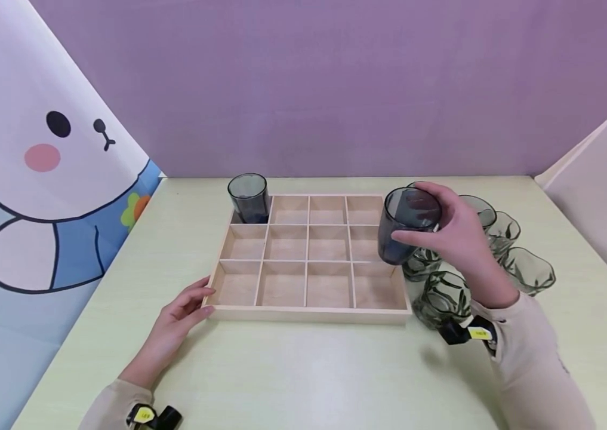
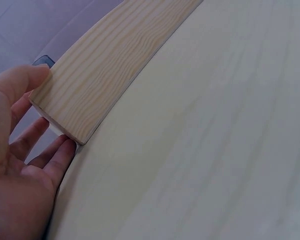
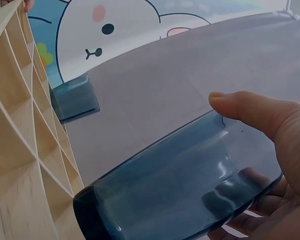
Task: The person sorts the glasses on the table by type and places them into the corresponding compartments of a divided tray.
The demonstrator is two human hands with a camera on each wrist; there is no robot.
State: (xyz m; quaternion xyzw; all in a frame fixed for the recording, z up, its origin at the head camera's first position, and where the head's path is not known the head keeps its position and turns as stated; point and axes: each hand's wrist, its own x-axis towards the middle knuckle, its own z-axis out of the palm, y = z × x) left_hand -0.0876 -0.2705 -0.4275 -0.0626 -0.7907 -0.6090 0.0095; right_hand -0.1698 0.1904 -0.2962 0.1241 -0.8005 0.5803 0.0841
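Centrally, a shallow rectangular tray (image 1: 305,315) of pale, straight-grained wood, partitioned into twelve square-cornered compartments, lies on the light tabletop (image 1: 303,370), with a smooth smoky tumbler (image 1: 252,206) standing in its far-left compartment and wavy-walled, green-tinted glasses (image 1: 443,301) clustered beside its right wall. Above the tray's right side, the right hand (image 1: 459,230) grips a dark blue-grey glass cup (image 1: 404,216), round and thick-based, between thumb and fingers; the left hand (image 1: 179,313), fingers relaxed and spread, touches the tray's near-left corner.
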